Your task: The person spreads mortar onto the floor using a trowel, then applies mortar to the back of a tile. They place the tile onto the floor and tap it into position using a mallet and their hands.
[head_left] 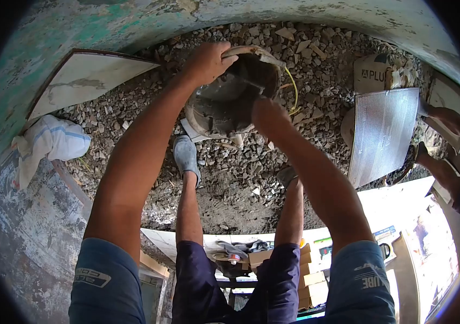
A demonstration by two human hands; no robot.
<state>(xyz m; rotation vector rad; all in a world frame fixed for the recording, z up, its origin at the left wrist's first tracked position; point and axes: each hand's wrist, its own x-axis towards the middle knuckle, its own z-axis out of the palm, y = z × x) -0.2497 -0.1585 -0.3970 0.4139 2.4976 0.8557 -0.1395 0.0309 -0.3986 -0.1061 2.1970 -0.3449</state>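
A round, mortar-crusted bucket [200, 116] stands tilted on the rubble, with wet grey mortar [224, 116] inside. My left hand [211, 63] is closed on its rim at the upper left. My right hand [271, 116] is a fist over the bucket's right side. From this fist a thin metal shank leads into the mortar; it looks like a trowel [252, 84], its blade smeared grey and hard to make out. The handle is hidden inside my fist. A yellow cord [295, 89] hangs at the bucket's right edge.
Broken rubble [230, 167] covers the floor around my feet. A marbled tile [87, 81] and a white sack [57, 137] are at the left. A ridged tile [384, 135] leans near a cement bag [371, 73] at the right. Another person's arm [446, 120] shows at the far right.
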